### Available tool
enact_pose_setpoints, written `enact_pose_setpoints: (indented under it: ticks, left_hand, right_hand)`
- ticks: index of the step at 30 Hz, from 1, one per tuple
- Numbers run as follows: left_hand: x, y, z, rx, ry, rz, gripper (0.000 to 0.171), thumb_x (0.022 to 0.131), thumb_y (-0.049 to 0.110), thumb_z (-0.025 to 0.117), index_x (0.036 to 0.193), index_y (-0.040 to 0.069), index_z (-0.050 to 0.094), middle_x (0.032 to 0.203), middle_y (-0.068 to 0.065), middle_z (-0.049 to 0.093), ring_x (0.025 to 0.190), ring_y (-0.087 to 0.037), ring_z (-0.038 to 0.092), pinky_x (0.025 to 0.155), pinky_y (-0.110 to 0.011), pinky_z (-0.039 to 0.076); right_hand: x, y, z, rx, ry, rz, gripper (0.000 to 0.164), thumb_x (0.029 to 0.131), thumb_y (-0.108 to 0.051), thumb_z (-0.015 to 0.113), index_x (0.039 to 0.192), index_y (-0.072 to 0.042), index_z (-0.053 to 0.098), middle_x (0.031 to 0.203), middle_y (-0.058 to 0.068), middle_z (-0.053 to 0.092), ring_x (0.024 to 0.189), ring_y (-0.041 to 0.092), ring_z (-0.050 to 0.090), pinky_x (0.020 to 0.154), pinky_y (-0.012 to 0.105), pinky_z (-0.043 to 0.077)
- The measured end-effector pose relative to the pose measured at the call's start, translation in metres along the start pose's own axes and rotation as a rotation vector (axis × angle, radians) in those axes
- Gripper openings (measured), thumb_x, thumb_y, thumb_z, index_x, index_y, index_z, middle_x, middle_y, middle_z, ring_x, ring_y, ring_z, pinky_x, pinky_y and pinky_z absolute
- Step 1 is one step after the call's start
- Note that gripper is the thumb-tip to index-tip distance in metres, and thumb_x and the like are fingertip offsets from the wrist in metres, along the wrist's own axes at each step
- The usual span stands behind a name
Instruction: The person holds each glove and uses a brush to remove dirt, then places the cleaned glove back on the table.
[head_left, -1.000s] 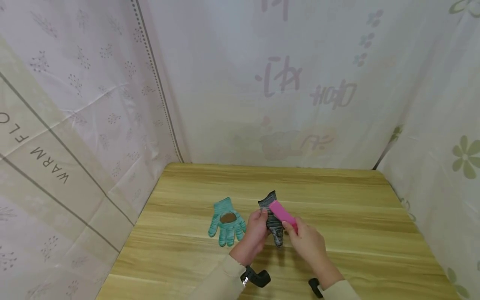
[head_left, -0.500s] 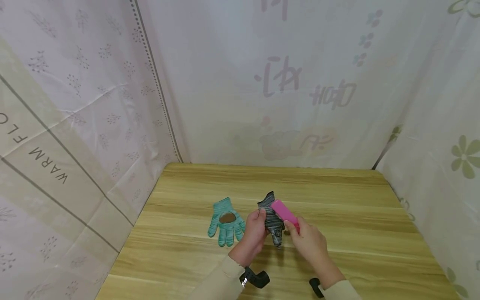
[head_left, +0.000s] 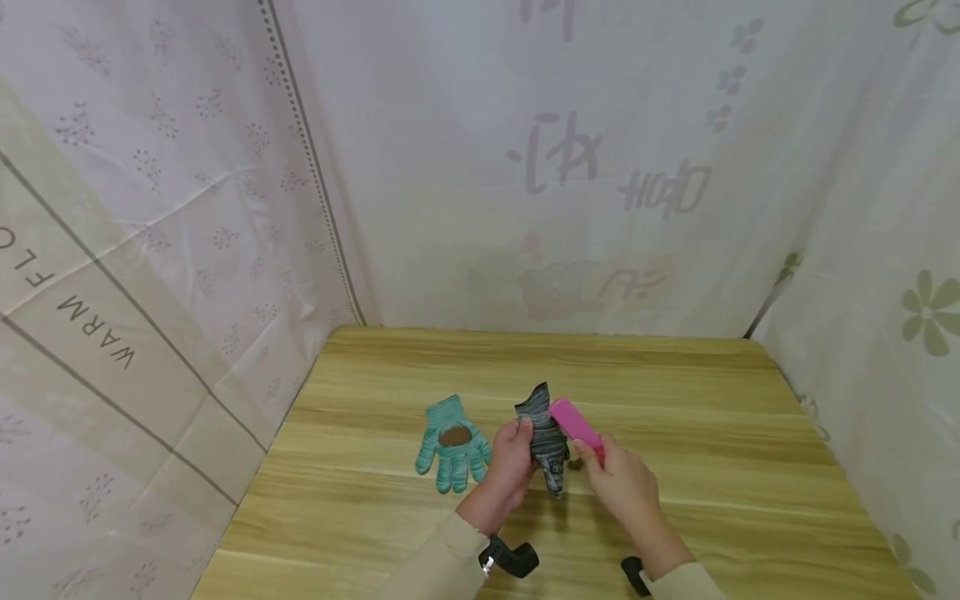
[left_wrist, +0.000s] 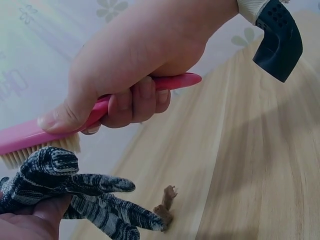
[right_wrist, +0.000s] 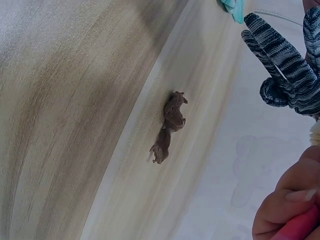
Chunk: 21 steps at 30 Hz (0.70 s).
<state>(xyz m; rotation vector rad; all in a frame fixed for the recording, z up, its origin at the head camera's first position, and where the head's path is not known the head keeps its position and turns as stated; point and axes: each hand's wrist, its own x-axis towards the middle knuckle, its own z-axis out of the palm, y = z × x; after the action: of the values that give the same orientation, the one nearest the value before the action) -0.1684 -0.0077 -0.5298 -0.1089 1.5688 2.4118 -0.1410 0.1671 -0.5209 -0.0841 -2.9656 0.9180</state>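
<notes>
The left hand [head_left: 510,467] was clamped on the grey glove [head_left: 543,432], above the desk [head_left: 690,408]; the right hand [head_left: 622,483] curled round the pink brush [head_left: 576,423], whose bristled head stood at the grey glove's right edge, though I could not tell whether they touched; left of the grey glove lay the teal glove [head_left: 454,458], bearing a brown patch [head_left: 454,436]; right of the grey glove, a brown clump [right_wrist: 173,114] lay on the desk.

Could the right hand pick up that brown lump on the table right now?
Probably not easily: the right hand grips the pink brush. Otherwise the way looks free, as the brown lump lies uncovered on the table nearby.
</notes>
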Motion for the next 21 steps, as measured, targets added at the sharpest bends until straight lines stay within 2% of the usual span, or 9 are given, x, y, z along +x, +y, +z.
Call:
enact_pose_setpoints:
  ticks: [6,11,15,18,21]
  left_hand:
    - [-0.0005,-0.0005,-0.0026,-0.003,0.002,0.004,0.040,0.112,0.024,0.034,0.129,-0.005,0.056,0.106,-0.009,0.068,0.088,-0.010,0.065,0.075,-0.024,0.054]
    - [0.0001,0.0025,-0.0052,-0.005,0.010,-0.019,0.037,0.112,0.025,0.035,0.123,-0.004,0.055,0.099,-0.004,0.065,0.087,-0.010,0.062,0.074,-0.023,0.052]
    - [0.0004,0.0044,-0.0063,0.000,-0.015,-0.025,0.037,0.112,0.025,0.034,0.125,-0.004,0.053,0.104,-0.006,0.065,0.090,-0.011,0.063,0.077,-0.024,0.053]
    - [0.0012,0.0055,-0.0062,-0.008,-0.015,-0.031,0.035,0.112,0.024,0.034,0.126,-0.002,0.053,0.105,-0.006,0.065,0.092,-0.011,0.063,0.078,-0.025,0.053]
    - [0.0030,0.0059,-0.0067,0.002,-0.001,-0.038,0.029,0.112,0.025,0.034,0.117,0.004,0.053,0.096,-0.001,0.059,0.085,-0.009,0.056,0.075,-0.023,0.048]
  right_hand:
    - [0.0000,0.0023,0.0007,-0.002,0.001,0.010,0.052,0.103,-0.059,0.044,0.088,-0.011,0.055,0.064,0.003,0.048,0.058,0.019,0.045,0.050,0.031,0.032]
    - [0.0000,0.0031,0.0005,-0.001,0.011,0.013,0.052,0.104,-0.058,0.043,0.084,-0.010,0.053,0.064,0.003,0.047,0.057,0.019,0.045,0.049,0.031,0.032]
    - [0.0002,0.0021,-0.0006,0.009,0.014,0.018,0.053,0.104,-0.059,0.042,0.086,-0.010,0.053,0.064,0.003,0.047,0.057,0.019,0.044,0.049,0.031,0.032]
    - [0.0010,0.0012,-0.0016,0.025,0.017,0.024,0.054,0.104,-0.059,0.042,0.090,-0.008,0.056,0.063,0.004,0.048,0.056,0.019,0.044,0.048,0.031,0.032]
    - [0.0020,0.0013,-0.0029,0.039,0.014,0.037,0.057,0.104,-0.060,0.039,0.091,-0.007,0.056,0.064,0.004,0.048,0.056,0.019,0.044,0.048,0.031,0.033]
